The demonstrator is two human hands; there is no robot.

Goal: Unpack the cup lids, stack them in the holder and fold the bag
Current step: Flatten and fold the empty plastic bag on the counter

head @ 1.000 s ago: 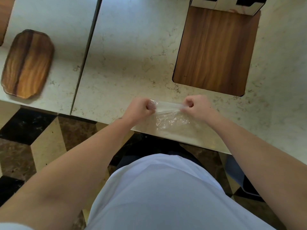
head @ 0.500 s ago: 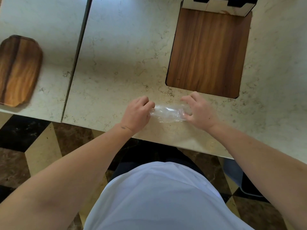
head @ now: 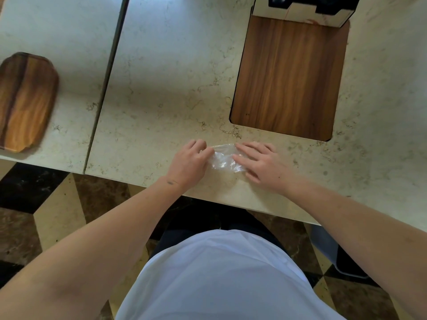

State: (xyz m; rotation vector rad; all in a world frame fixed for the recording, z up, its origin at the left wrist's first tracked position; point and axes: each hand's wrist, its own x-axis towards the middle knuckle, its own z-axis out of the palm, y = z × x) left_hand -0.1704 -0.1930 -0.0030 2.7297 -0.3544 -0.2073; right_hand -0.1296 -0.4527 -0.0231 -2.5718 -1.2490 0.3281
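Observation:
A clear plastic bag, folded into a small crumpled packet, lies flat on the marble counter near its front edge. My left hand rests on the packet's left end with curled fingers touching it. My right hand lies flat on its right end, fingers spread and pressing it down. Only the middle strip of the bag shows between the two hands. At the top edge stands a white and black holder, cut off by the frame. No cup lids are visible.
A rectangular wooden board lies on the counter behind my right hand. A second, rounded wooden board sits on the neighbouring counter at the left, across a dark gap. Patterned floor tiles lie below the counter edge.
The bag went from a stretched sheet held up between pinching fingers to a small packet on the counter. Both hands have moved closer together, and my right hand now lies flat on it.

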